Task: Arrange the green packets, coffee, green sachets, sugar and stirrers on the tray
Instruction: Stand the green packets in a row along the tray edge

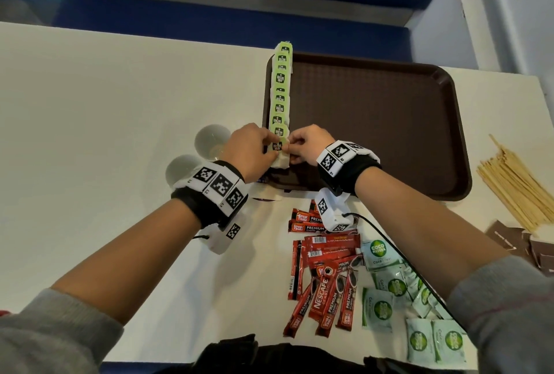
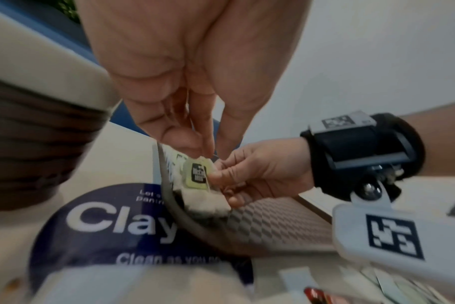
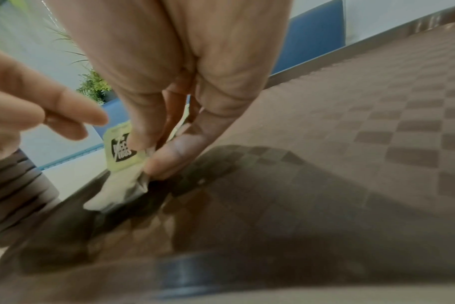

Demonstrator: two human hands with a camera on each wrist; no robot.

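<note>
Two paper cups [image 1: 199, 153] sit on the white table [image 1: 105, 109], left of the tray, one just behind the other. A blue round sticker [image 2: 112, 232] reading "Clay" lies on the table under the tray's near-left corner.

Left hand [image 1: 250, 148] is at the tray's near-left corner, fingertips curled down, pinching the left edge of the nearest green packet [image 1: 277, 145]. In the left wrist view the thumb and forefinger [image 2: 195, 131] close together on the packet's top [image 2: 196, 174].

A row of green packets [image 1: 281, 88] runs along the left edge of the brown tray [image 1: 374, 121], overlapping one another, far end poking past the tray rim. The held packet is the nearest end of that row; a white bag part [image 1: 281, 160] hangs below it onto the tray.

Right hand [image 1: 305, 144] pinches the same packet from the right, thumb and forefinger [image 3: 169, 152] pressed on its lower corner [image 3: 120, 148], other fingers curled.

On the table nearer the person: red coffee sticks [image 1: 323, 277] in a loose pile, then green sachets [image 1: 404, 307] scattered right of them. Far right: a bundle of wooden stirrers [image 1: 515, 184], with brown sugar packets [image 1: 524, 241] at its near end. All these are off the tray.
</note>
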